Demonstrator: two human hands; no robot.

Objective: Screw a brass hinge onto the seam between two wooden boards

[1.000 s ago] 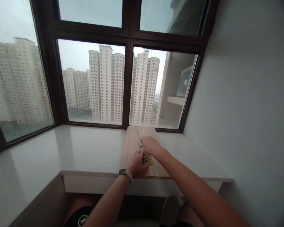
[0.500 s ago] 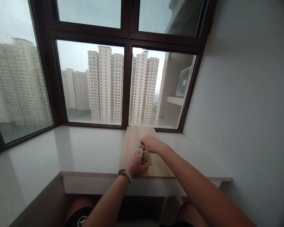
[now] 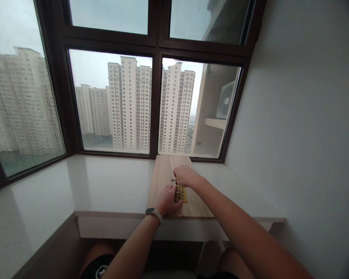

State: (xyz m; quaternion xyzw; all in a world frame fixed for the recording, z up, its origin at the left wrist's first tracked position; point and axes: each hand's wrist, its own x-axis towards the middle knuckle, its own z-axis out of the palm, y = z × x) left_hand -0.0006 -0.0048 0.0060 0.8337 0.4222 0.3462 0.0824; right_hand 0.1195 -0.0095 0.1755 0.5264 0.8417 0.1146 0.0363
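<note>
A small flat yellow piece with dark marks and a row of pale dots (image 3: pixel 184 195) lies on two pale wooden boards (image 3: pixel 160 174) placed side by side. My left hand (image 3: pixel 166 201) is around its left side, thumb at the near end and fingers along the edge. Just beyond, my right hand (image 3: pixel 186 176) is closed with its fingertips pinched at the far end of the piece. What that pinch holds is too small and hidden to name. Beside those fingertips lies a tiny dark metal bit (image 3: pixel 173 179).
The boards rest on a white window sill (image 3: pixel 113 186), reaching from its front edge to the brown window frame (image 3: pixel 155 116). A white wall (image 3: pixel 293 116) stands at the right. My legs are below the sill edge.
My right hand has shifted very slightly and its fingers have turned downward, covering the reddish bit seen at its fingertips before. My left hand stays in place.
</note>
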